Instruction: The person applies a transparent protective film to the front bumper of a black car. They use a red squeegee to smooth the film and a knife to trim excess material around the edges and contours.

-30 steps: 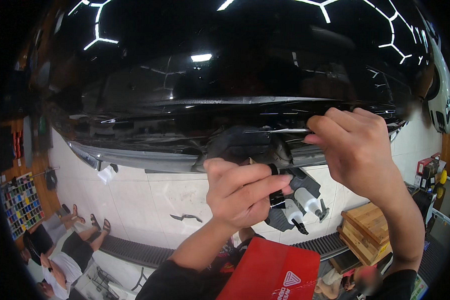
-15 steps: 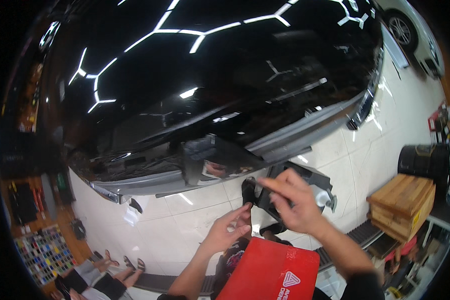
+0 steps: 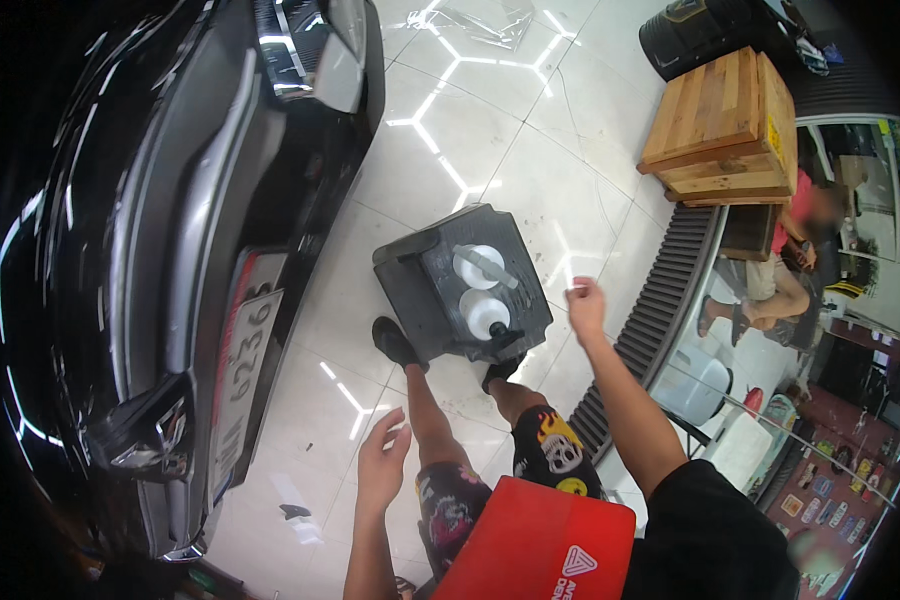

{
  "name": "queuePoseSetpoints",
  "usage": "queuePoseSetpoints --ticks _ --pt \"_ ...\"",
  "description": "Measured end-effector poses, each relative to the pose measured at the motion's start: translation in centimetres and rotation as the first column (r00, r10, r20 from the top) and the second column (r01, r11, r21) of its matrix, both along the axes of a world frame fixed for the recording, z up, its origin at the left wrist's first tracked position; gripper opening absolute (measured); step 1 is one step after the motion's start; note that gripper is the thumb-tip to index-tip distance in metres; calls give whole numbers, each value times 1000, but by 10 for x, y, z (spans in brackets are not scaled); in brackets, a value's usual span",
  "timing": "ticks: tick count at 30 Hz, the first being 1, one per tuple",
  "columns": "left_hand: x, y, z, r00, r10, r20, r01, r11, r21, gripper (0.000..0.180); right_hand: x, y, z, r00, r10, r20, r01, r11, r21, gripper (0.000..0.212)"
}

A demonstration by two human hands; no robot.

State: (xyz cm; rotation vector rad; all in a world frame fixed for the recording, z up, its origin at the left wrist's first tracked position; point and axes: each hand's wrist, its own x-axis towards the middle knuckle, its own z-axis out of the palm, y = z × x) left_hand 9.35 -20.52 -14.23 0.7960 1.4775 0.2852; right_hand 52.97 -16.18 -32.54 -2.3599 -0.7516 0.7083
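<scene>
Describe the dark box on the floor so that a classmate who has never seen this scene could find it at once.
Start at the black car on the left and look right across the white tiled floor. Just ahead of the person's dark shoes sits a dark grey box. Unlike the wooden crate farther off, it carries two white bottles on top.

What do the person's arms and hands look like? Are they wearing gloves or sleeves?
No gloves: the left hand and right hand are bare, with no rings or watch showing. Both forearms are bare too. A short black sleeve covers the right upper arm.
</scene>
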Motion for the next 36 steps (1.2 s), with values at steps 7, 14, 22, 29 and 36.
queuePoseSetpoints --ticks 7,14,22,29,36 --pt "27 -19 -24 990 121 -73 -127 989 -77 40 -50 -1 -163 968 236 -85 -249 945 -212 23" --pt "-30 -49 63 851 391 -350 -256 891 374 30 -100 71 167 709 580 -401 -380 794 475 73" --pt "-166 78 173 438 806 -399 174 360 917 29 -252 100 468 -213 886 413 -560 -457 691 27" --pt "-216 120 153 357 903 -237 59 232 971 66 -436 266 371 220 909 354 -687 -113 718 21" --pt "-220 111 136 401 898 -179 -97 236 967 66 -529 237 370 78 769 634 -829 -303 469 18"
